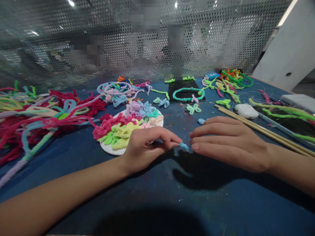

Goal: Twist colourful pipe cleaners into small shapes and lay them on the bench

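A small twisted piece of blue pipe cleaner (185, 147) is pinched at its left end between the thumb and fingertips of my left hand (150, 146). My right hand (228, 142) is at the right end of this piece, palm down, fingers stretched and lying side by side, the fingertips close to the blue fuzz. Whether they touch it is hard to tell. Another small blue curl (201, 121) lies just beyond my right fingers. Behind my left hand, a white round plate (110, 150) holds pink, green, yellow, purple and blue pipe-cleaner shapes.
Tangled pink and pastel pipe cleaners (61, 114) cover the left side. A teal ring (189, 94) lies on a black panel (177, 86) at the back. Wooden sticks (263, 129), a white case (246, 111) and a phone (287, 126) lie right. A perforated metal screen (147, 49) stands behind.
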Demonstrator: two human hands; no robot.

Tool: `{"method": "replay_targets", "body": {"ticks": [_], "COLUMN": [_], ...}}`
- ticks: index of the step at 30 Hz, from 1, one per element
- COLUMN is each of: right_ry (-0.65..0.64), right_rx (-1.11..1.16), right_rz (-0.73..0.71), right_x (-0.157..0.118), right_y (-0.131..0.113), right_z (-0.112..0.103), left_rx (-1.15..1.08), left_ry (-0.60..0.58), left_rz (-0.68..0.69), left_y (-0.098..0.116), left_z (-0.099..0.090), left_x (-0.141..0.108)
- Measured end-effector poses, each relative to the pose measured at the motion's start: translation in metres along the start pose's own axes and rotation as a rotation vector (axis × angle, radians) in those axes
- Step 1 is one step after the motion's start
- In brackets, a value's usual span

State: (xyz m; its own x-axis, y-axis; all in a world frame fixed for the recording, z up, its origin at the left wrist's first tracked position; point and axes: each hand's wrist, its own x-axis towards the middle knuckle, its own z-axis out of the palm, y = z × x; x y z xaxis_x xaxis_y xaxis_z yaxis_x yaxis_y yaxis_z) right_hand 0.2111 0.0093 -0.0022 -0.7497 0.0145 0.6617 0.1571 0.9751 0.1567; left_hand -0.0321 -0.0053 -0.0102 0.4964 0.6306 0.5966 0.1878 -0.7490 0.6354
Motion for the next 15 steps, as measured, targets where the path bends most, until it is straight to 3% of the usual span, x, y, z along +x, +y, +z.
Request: {"method": "replay_targets", "body": {"ticks": [8, 15], "right_ry": [0.023, -0.006], "right_rx": [0.029, 0.152], "right_rz": [0.052, 0.228], "right_x": [0.0055, 0.0044], "right_y": [-0.0029, 0.0002], "right_z": [0.0004, 0.0004], "left_rx": [-0.023, -0.004], "left_ry": [-0.017, 0.003], "left_rz": [-0.019, 0.05], "left_y": [-0.0003, -0.0025], "left_z": [-0.0009, -0.0006], "left_x": [-0.0015, -0.0007]}}
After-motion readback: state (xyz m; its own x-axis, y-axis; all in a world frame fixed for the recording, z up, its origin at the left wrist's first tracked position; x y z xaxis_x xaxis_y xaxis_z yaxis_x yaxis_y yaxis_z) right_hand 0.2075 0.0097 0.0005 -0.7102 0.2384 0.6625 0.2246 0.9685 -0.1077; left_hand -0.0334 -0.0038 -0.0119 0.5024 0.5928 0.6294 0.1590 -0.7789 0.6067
